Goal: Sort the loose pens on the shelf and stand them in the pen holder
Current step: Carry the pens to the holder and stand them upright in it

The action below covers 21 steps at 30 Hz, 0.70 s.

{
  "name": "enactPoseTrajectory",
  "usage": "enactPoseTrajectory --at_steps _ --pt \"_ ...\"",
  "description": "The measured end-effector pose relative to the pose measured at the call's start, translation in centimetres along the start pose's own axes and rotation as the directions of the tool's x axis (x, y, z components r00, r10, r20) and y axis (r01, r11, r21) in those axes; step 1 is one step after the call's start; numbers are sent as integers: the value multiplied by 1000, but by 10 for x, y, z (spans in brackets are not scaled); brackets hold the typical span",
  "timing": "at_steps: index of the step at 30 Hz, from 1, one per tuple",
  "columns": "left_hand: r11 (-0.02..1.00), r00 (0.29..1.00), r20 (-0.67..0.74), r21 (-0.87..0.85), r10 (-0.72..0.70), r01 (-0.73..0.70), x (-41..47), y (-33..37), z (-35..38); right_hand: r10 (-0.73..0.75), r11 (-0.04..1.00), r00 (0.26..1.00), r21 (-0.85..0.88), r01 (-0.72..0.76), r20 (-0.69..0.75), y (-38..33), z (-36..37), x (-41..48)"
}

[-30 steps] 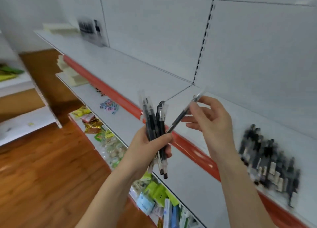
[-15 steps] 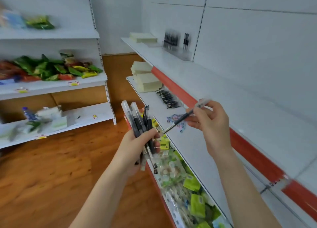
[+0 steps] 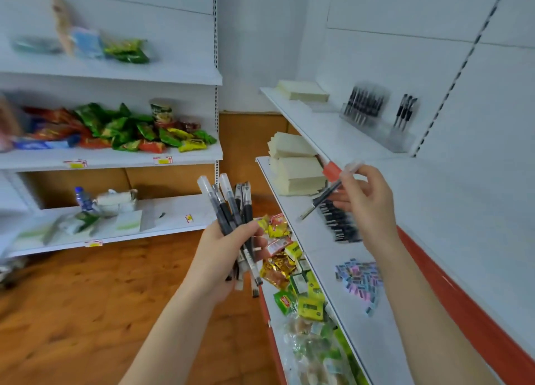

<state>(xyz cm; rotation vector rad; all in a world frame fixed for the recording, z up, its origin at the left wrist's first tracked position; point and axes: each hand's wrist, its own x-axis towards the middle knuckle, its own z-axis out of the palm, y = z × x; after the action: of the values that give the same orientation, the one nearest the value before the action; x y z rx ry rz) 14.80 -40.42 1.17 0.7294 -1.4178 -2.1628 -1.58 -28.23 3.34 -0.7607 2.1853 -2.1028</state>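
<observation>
Head view has the left hand [image 3: 228, 251] wrapped around a bundle of pens [image 3: 231, 208], caps up and fanned apart. The right hand [image 3: 367, 202] pinches a single pen [image 3: 324, 198] near its capped end, tip slanting down towards the loose pens [image 3: 338, 225] that lie on the middle shelf [image 3: 318, 257]. The bundle looks loosely held, its lower ends splayed below the palm, so a pen may slip out and drop to the wooden floor [image 3: 86, 297] or among the snack packets [image 3: 289, 271] below. The clear pen holder [image 3: 402, 141] stands well apart on the upper shelf [image 3: 321, 121], already partly filled with standing pens. It seems light, and a hurried push could shove or tip it. Stacked notepads [image 3: 298, 173] sit just beside the loose pens, and a heap of small coloured pieces [image 3: 359, 277] lies nearer on the same shelf.
</observation>
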Motion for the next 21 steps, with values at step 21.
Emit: enactPoseTrajectory --at_steps 21 --pt "1000 970 242 -24 17 -11 349 88 46 -79 994 954 -100 52 -290 74 84 296"
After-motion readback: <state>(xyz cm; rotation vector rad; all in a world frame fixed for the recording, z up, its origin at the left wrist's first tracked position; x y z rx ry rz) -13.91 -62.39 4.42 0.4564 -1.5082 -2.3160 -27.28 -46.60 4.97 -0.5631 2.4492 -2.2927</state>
